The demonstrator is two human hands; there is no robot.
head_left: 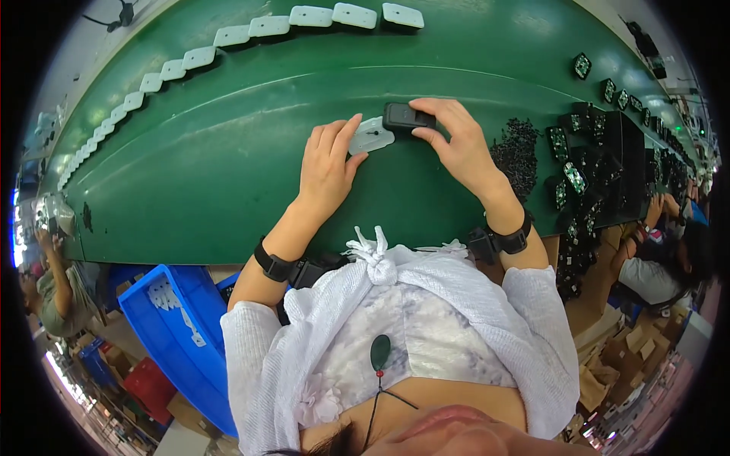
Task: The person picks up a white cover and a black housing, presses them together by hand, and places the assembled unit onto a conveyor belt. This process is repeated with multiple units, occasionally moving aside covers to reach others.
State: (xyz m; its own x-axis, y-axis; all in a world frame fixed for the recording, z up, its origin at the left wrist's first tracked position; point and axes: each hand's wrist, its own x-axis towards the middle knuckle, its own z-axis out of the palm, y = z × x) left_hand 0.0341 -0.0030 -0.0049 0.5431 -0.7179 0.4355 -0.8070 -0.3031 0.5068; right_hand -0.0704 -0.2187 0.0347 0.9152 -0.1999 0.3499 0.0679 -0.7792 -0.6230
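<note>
- Our right hand [462, 148] is nearly closed, thumb and fingers pinching the right end of a black casing [403, 116] just above the table.
- Our left hand [327, 163] is half open, with thumb and index finger gripping the left end of a pale plate [372, 135].
- Those two pieces meet right between our hands: the casing's left end overlaps the plate's right end from where we're looking. Can't tell if they actually touch.
- We've got a black strap [277, 262] on each wrist, fyi.
- Under it all is a big green table [228, 182].
- Just right of our right hand sits a heap of small black parts [515, 163], then a messy bunch of black units with green circuit boards [576, 178].
- Far edge and left side: a long row of pale plates [310, 17].
- Below the table on our left, a blue bin [171, 349] holds more pale pieces [163, 295].
- Other people are off to both sides.
</note>
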